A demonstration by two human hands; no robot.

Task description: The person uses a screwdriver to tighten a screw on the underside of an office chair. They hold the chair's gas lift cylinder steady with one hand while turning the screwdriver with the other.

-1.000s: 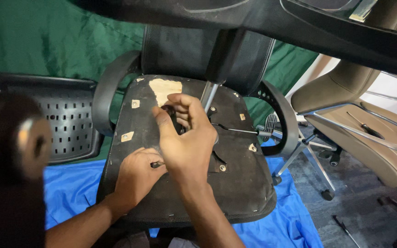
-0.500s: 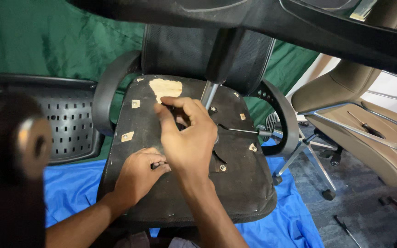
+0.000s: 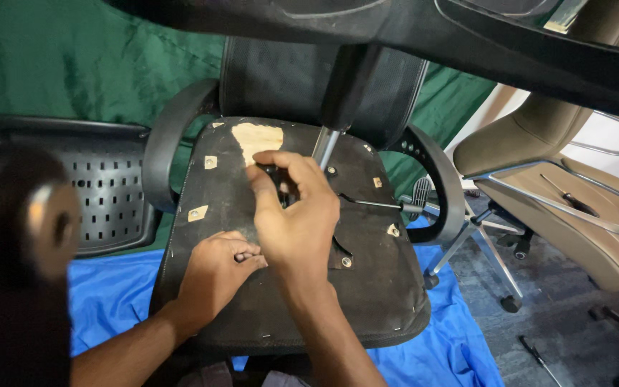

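Black seat underside [image 3: 367, 287]: right hand [image 3: 296, 215] closed around a dark tool handle, left hand [image 3: 216, 276] fisted, bracing; best keep the tool square and the seat steady.

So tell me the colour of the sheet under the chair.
The sheet is bright blue, clearest in the head view.

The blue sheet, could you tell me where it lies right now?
In the head view the blue sheet is spread on the floor beneath the upturned black chair seat, showing on both its left and right sides, below the green cloth.

Matt black fabric seat underside [image 3: 367, 287]
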